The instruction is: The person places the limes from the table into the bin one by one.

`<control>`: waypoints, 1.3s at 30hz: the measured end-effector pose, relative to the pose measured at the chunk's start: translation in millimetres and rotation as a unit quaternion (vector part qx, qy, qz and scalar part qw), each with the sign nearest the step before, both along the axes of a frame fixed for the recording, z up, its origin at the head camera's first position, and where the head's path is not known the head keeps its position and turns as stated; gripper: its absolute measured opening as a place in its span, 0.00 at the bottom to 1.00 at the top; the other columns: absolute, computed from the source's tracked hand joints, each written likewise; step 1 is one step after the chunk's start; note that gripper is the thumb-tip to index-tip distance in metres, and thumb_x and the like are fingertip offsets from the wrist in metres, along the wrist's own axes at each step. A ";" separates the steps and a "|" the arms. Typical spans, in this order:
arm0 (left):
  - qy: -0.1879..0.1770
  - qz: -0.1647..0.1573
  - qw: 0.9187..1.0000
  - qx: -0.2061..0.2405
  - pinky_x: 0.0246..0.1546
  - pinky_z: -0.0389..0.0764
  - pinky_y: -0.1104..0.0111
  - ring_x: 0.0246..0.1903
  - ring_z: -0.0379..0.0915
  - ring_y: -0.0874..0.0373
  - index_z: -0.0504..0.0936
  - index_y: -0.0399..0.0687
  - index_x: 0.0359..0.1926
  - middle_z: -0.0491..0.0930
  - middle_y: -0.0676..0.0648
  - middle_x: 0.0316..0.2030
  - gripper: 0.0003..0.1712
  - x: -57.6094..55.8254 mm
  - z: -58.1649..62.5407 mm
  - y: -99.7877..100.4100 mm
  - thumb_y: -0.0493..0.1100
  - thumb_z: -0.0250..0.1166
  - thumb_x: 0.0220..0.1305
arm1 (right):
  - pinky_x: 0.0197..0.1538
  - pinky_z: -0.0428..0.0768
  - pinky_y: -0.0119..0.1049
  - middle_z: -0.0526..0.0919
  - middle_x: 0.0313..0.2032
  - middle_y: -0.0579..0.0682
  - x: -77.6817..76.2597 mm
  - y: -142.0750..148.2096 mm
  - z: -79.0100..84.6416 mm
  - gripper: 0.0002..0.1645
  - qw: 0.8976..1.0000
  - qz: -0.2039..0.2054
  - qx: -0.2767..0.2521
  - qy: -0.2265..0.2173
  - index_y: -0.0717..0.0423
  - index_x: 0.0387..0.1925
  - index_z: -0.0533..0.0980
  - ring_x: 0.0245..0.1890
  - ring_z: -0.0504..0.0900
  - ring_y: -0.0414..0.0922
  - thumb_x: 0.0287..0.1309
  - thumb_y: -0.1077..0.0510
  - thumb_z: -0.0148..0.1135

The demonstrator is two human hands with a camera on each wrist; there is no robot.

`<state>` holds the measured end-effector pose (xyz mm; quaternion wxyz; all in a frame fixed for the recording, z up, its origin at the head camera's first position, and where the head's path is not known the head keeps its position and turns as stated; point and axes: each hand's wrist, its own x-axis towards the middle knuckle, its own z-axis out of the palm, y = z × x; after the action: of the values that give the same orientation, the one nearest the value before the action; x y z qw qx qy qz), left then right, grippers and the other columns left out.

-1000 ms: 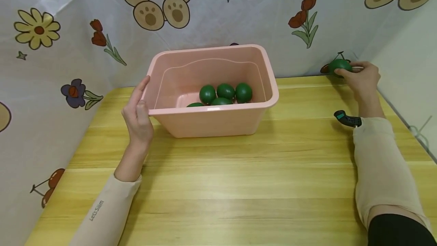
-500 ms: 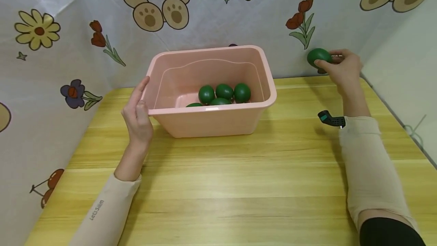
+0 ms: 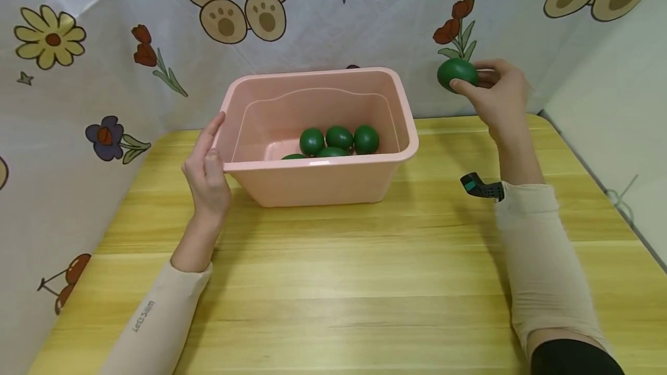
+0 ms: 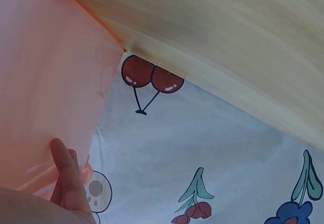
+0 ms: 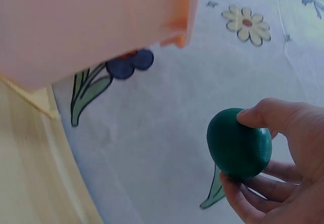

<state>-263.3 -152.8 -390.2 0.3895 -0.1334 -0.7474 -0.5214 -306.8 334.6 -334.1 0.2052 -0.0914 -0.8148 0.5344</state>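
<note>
My right hand (image 3: 502, 94) pinches a dark green, smooth, egg-shaped object (image 3: 457, 74), held up in front of the cloth to the right of the pink plastic bin (image 3: 318, 187). In the right wrist view, the thumb lies on top of this green object (image 5: 238, 143) and the fingers support it from below. With my left hand (image 3: 205, 181) I grip the bin's front left corner at the rim. From the left wrist, fingers (image 4: 71, 181) show against the outer wall, just by the rim. Several similar green objects (image 3: 339, 138) lie inside the bin, two partly hidden by its front wall.
The bin stands at the back of a wooden table (image 3: 365, 282). Behind and to the left hangs a white cloth (image 3: 323, 33) printed with bears, flowers and cherries. A pale wall (image 3: 615, 109) borders the right side. A black wrist strap piece (image 3: 482, 187) juts from the right sleeve.
The right hand has carried its green object leftward and upward from the table's back right corner, toward the bin. The left hand keeps its hold; the view has shifted slightly.
</note>
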 end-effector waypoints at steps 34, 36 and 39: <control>0.001 -0.012 1.000 -0.008 0.55 0.77 0.77 0.61 0.81 0.54 0.83 0.47 0.67 0.84 0.50 0.63 0.38 -3.1 1.0 -2.3 0.48 0.42 0.62 | 0.61 0.82 0.40 0.86 0.56 0.54 0.9 -115.6 15.9 0.32 0.985 0.100 0.055 0.131 0.55 0.62 0.80 0.55 0.84 0.45 0.57 0.51 0.78; 0.000 -0.010 1.000 -0.010 0.55 0.76 0.77 0.60 0.81 0.54 0.83 0.47 0.67 0.84 0.50 0.63 0.38 -2.5 0.7 -2.5 0.48 0.41 0.61 | 0.63 0.81 0.41 0.86 0.56 0.54 1.4 -116.8 15.3 0.30 0.985 0.102 0.055 0.132 0.56 0.61 0.80 0.56 0.84 0.46 0.59 0.52 0.77; -0.004 -0.005 1.000 -0.007 0.54 0.76 0.76 0.59 0.81 0.55 0.84 0.49 0.67 0.84 0.52 0.62 0.38 -2.1 0.3 -2.9 0.48 0.41 0.61 | 0.63 0.81 0.42 0.86 0.56 0.55 2.2 -117.9 14.5 0.27 0.984 0.100 0.056 0.133 0.57 0.61 0.81 0.56 0.85 0.48 0.62 0.53 0.74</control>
<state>-265.4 -155.8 -389.9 0.3834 -0.1376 -0.7518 -0.5185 -304.6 216.7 -319.6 0.2622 0.0738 -0.8142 0.5127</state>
